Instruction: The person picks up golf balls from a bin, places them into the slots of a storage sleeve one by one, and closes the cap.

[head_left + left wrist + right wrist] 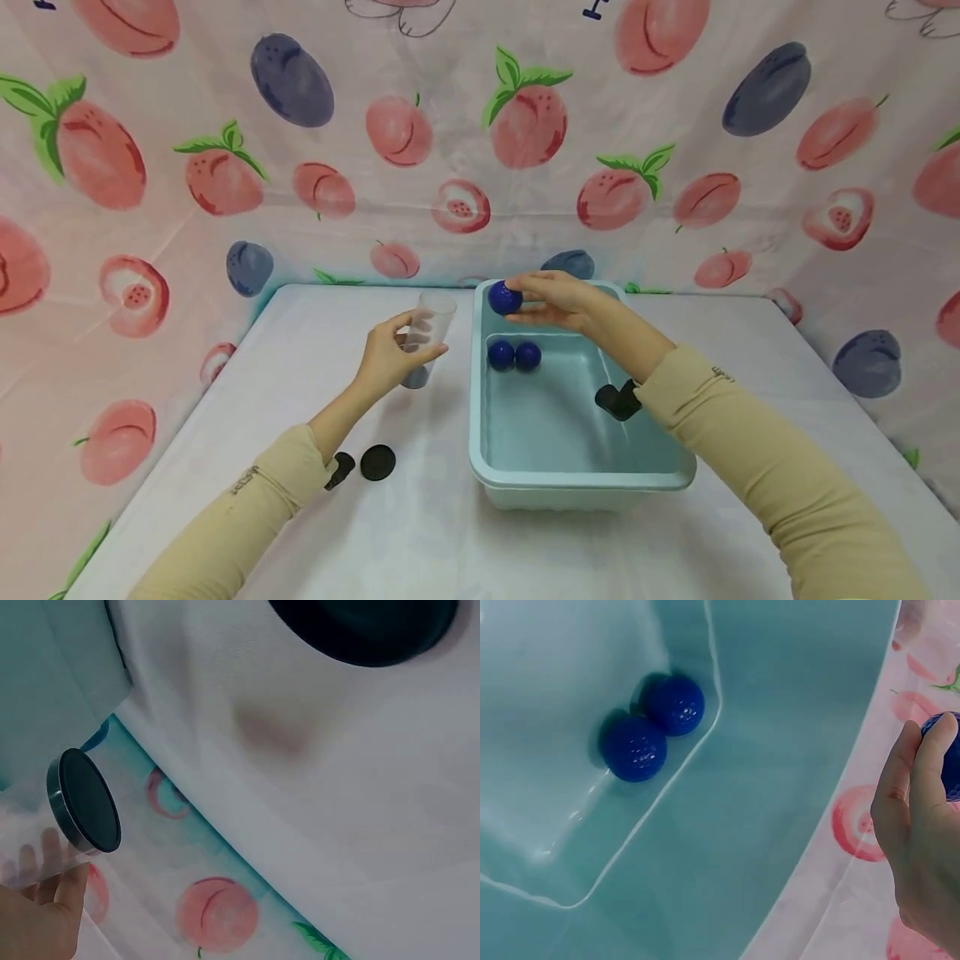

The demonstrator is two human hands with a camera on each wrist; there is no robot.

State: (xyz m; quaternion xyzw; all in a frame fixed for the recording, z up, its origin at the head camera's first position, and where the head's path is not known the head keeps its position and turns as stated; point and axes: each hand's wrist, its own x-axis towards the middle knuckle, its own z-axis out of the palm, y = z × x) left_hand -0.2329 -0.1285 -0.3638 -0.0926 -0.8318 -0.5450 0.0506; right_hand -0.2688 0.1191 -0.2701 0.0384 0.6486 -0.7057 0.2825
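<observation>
Someone in beige sleeves [757,442] has both hands raised over a white-covered table [405,542]. The left hand [392,357] is wrapped around a clear, colourless cylindrical tube [430,332], thumb on the near side and fingers showing through the wall from behind. The tube leans a little, its top toward the right, and a round black cap [91,800] closes its lower end. The right hand [555,300] pinches a shiny dark blue ball [504,297] at its fingertips, apparently above the far left corner of a pale blue-green rectangular plastic basin [585,480], near the tube but apart from it. Two more dark blue balls [514,357] sit side by side on the basin's floor, against its far left inner corner. On the table left of the basin lies a flat black disc [377,462]. Behind everything hangs a pale pink cloth [517,217] printed with peaches and plums.
</observation>
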